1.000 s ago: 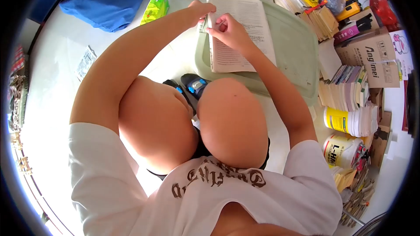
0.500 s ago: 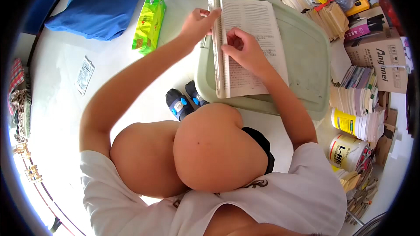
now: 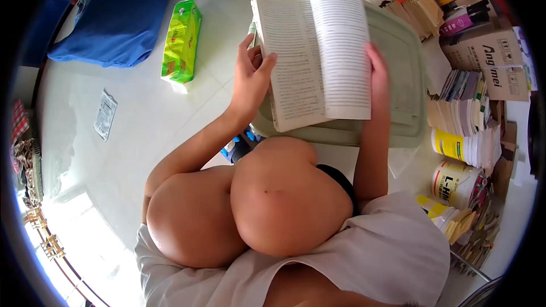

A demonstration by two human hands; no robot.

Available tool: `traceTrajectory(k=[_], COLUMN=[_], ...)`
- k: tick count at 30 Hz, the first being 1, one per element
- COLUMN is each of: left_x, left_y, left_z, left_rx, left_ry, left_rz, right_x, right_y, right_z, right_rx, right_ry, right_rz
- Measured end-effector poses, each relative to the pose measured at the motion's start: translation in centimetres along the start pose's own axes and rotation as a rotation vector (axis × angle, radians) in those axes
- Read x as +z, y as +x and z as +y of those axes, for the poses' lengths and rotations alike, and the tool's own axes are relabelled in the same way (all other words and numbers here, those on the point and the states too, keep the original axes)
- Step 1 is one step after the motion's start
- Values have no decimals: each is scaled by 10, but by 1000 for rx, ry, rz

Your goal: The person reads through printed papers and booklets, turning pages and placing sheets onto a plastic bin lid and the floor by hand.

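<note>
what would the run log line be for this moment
left hand: holding book | right hand: at raised pages' edge | book: open over green lid

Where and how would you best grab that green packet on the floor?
I'd grip the green packet around its middle, coming from above, fingers and thumb on its two long sides. It lies flat on the floor, long and narrow, with open space along both sides. The left hand looks nearer.
</note>
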State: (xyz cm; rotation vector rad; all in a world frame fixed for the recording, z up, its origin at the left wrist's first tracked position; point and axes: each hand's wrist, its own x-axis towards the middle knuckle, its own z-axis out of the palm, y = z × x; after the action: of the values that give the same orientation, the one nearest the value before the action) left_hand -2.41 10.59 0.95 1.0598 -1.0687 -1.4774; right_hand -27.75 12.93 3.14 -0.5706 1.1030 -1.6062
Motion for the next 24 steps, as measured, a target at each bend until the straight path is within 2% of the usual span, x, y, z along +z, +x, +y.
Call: traceTrajectory(k=[1,5,7,8,10,11,12,14,18,19,21,22,24], left_x=[0,-2,1,2,3,7,11,14,14,12,7,6,1], left_y=[-1,-2,-5,-8,-7,-9,-10,-12,-14,-15,-15,-14,-9], left_z=[0,-5,-1,2,-5,-3,-1,1,1,2,4,1,-5], left_rx=[-30,-13,-6,-9,141,183,227,247,250,252,208,212,289], left_ry=[-64,-114,-105,-118,5,29,56,88,175,178,241,246,298], left_rz=[30,40,45,46,-16,-23,-30,-41,-34,-38,-44,-45,-39], right_x=[-14,-61,-64,-75,-99,-110,-106,-85,-83,-83,-85,-89,-98], right_y=[1,-9,-22,-21,-11,-7,-9,-15,17,23,35,39,51], right_z=[-6,-67,-108,-119,-139,-152,-160,-173,-149,-135,-104,-83,-42], right_rx=[-3,-22,-205,-226,-745,-842,-849,-1044,-991,-990,-738,-741,-559], right_ry=[11,79,-10,-25,-295,-561,-569,-1492,-1602,-1600,-1628,-1622,-1521], right_rz=[93,178,465,473,442,451,460,439,154,160,-3,0,-80])
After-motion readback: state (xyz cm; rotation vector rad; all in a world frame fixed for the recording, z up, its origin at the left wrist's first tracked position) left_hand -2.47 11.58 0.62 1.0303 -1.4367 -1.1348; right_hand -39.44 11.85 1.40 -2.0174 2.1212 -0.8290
